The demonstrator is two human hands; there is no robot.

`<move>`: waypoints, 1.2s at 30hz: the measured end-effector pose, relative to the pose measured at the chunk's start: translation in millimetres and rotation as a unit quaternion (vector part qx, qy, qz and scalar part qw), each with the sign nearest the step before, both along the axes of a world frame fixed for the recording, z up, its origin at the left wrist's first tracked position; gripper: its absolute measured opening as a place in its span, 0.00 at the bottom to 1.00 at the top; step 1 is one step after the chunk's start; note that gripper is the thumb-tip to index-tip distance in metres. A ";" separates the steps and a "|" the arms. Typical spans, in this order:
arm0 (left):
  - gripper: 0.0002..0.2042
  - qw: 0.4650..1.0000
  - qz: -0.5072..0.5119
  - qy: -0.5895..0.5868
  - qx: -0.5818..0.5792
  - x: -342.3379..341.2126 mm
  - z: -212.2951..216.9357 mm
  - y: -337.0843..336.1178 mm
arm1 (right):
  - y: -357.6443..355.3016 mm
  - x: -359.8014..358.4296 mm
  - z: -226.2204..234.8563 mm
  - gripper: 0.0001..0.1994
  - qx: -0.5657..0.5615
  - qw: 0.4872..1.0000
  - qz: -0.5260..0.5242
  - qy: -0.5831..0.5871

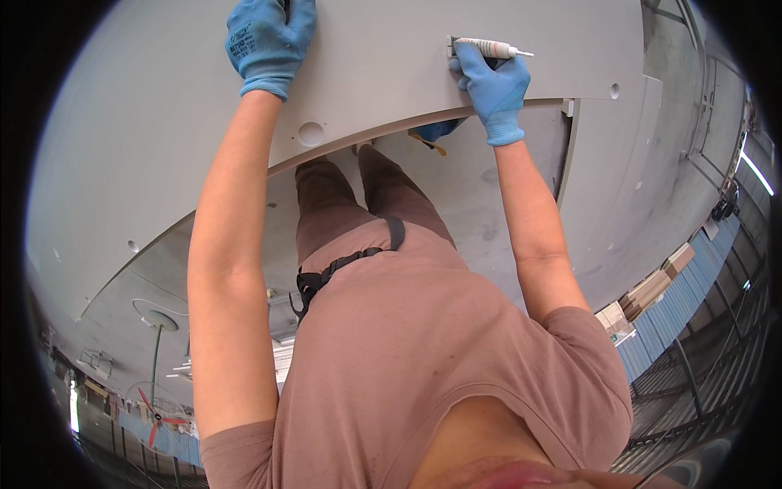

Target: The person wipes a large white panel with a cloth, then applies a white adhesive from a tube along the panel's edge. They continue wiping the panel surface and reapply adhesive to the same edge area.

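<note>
My right hand (pixel 495 91), in a blue knitted work glove, is closed around a small white tube (pixel 486 47) with a thin nozzle pointing right. A flat, metallic edge (pixel 450 46) shows beside the tube's left end; what it belongs to is hidden by the fingers. Under the hand is a large pale grey panel (pixel 383 65). My left hand (pixel 270 45), gloved the same way, is closed over the panel farther left. A bit of something dark shows by its fingers at the picture's top edge, too little to name.
Round recesses (pixel 310 134) mark the panel near its curved front edge. Below that edge, a blue object (pixel 437 130) with a yellowish strip is partly hidden. A pedestal fan (pixel 155 416) with red blades stands at the left. Stacked boards (pixel 648 293) lie at the right.
</note>
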State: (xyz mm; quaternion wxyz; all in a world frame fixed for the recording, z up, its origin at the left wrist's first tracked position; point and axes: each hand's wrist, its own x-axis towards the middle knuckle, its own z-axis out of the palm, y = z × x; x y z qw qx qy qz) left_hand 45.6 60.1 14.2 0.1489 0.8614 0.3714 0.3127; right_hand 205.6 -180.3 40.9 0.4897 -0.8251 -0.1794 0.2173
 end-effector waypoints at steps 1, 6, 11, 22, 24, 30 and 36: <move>0.09 1.000 0.001 -0.002 0.006 0.3 -0.5 -0.2 | 0.8 -0.4 0.3 0.11 -0.002 1.000 0.008 -0.001; 0.09 1.000 0.004 -0.004 -0.003 0.9 1.1 -1.2 | 2.2 -0.4 3.2 0.11 -0.032 0.999 0.036 -0.026; 0.09 1.000 -0.003 -0.009 -0.022 1.4 4.4 -0.6 | -0.2 1.3 3.4 0.11 -0.049 0.998 0.030 -0.034; 0.09 0.999 -0.013 -0.010 -0.035 1.2 5.9 0.4 | -1.5 1.0 7.4 0.11 -0.006 1.000 -0.008 0.027; 0.09 0.999 -0.009 -0.008 -0.031 1.2 5.7 -0.3 | 0.7 1.5 7.3 0.11 -0.003 0.999 -0.003 0.042; 0.08 1.000 -0.006 -0.015 -0.019 1.5 5.9 -0.6 | -1.5 2.7 15.1 0.12 0.020 0.998 -0.031 0.060; 0.08 1.000 -0.009 -0.024 -0.016 2.4 6.1 -0.5 | -15.1 0.8 25.4 0.11 -0.013 0.994 0.020 0.109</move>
